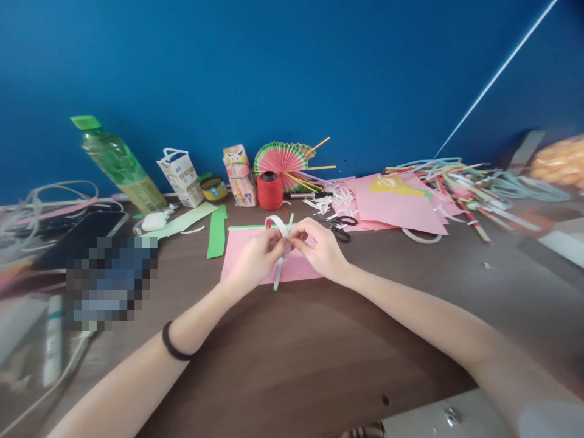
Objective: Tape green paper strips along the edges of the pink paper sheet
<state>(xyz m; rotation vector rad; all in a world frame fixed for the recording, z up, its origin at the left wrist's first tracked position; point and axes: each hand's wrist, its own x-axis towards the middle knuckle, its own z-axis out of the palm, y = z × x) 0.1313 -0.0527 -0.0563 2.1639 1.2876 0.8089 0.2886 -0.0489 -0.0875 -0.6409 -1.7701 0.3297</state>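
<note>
Centrally, the paper loop [274,220] stands upright between the two hands, just above the pink sheet [301,272] on the table [292,359]. A narrow paper strip [278,274] crosses the base of the loop and projects on both sides of the fingers. Whether the two pieces are joined cannot be told.

Hand state: the left hand [261,252] pinches the base of the loop between thumb and forefinger. The right hand [320,250] pinches from the opposite side, thumb and forefinger meeting at the crossing; whether its grip also takes in the narrow strip is hidden.

Handling characteristics (judged): the loop is probably very light and springy. It holds its curve under its own stiffness, but is likely to flatten or crease if squeezed at the crown. The narrow strip is likely more flexible and prone to twist or tear under a sideways pull. Slip should be minor; excess fingertip pressure is the greater hazard.

Grip points: take hold at the base, where the layers meet, with light fingertip pressure. Leave the crown free. Steady the narrow strip close to the crossing rather than at its ends.
</note>
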